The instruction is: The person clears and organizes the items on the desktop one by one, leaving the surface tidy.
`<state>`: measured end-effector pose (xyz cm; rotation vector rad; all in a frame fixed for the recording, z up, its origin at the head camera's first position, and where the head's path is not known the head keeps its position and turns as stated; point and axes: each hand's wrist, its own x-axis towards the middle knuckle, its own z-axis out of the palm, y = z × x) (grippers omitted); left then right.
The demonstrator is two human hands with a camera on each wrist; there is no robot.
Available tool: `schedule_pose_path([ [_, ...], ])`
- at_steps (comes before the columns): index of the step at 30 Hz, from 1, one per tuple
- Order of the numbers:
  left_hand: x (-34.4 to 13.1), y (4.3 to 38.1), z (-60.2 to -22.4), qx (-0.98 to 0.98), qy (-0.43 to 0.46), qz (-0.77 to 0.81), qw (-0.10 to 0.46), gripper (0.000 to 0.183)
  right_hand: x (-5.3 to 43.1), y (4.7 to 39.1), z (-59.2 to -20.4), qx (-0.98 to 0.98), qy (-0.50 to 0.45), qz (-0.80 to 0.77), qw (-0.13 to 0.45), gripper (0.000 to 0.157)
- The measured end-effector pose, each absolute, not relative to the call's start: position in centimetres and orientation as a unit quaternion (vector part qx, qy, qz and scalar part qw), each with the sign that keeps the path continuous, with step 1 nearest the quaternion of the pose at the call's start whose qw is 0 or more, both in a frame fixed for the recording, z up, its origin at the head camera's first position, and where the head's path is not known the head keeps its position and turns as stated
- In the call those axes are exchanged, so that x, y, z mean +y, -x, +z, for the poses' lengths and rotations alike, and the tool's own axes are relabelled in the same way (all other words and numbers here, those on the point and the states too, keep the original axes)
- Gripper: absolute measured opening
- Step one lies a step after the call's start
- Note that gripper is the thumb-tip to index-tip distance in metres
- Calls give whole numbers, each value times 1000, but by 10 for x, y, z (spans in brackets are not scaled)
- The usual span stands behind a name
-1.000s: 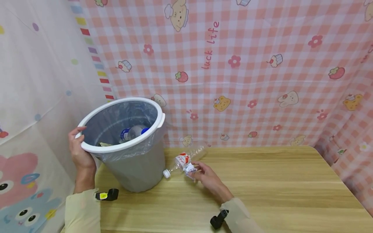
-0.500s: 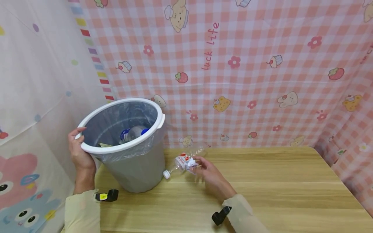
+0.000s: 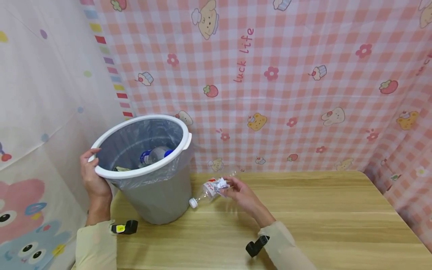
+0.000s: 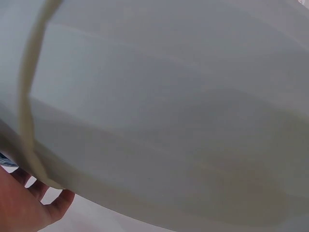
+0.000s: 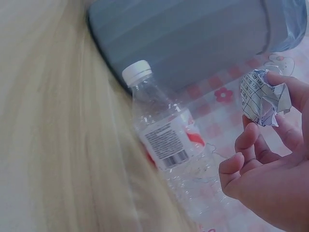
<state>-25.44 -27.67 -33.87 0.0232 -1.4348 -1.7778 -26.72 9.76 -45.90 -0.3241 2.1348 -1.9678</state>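
Note:
My left hand (image 3: 96, 180) grips the white rim of a grey trash bin (image 3: 162, 198) at its left side. A clear liner covers the bin's inside. In the right wrist view, a crumpled piece of printed paper (image 5: 265, 99) is pinched between the thumb and fingers of my right hand (image 5: 270, 179). In the head view the paper overlaps a clear plastic bottle (image 3: 204, 193) lying on the table. The bottle has a white cap, pointing at the bin's base, and a red and white label. My right hand hides part of it.
Inside the bin lie a bottle with a blue label (image 3: 146, 157) and some pale yellowish scraps (image 3: 121, 168). The wooden table (image 3: 320, 221) reaches right, with a pink checked curtain (image 3: 297, 97) behind it and a white printed curtain (image 3: 44, 112) at the left.
My right hand has lifted the crumpled paper slightly upward from beside the bottle's label. The left hand, the bin and the bottle have stayed put.

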Motion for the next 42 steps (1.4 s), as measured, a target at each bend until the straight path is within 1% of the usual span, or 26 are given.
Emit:
schedule_pose_path([
  [8, -276, 254, -339, -580, -13, -702, 413, 33, 95, 267, -446, 727, 120, -666, 112, 55],
  [18, -276, 254, -339, -584, -16, -696, 417, 34, 96, 270, -427, 721, 145, -670, 97, 52],
  [42, -278, 255, -340, -581, -5, -698, 419, 34, 95, 276, -385, 704, 173, -682, 94, 46],
])
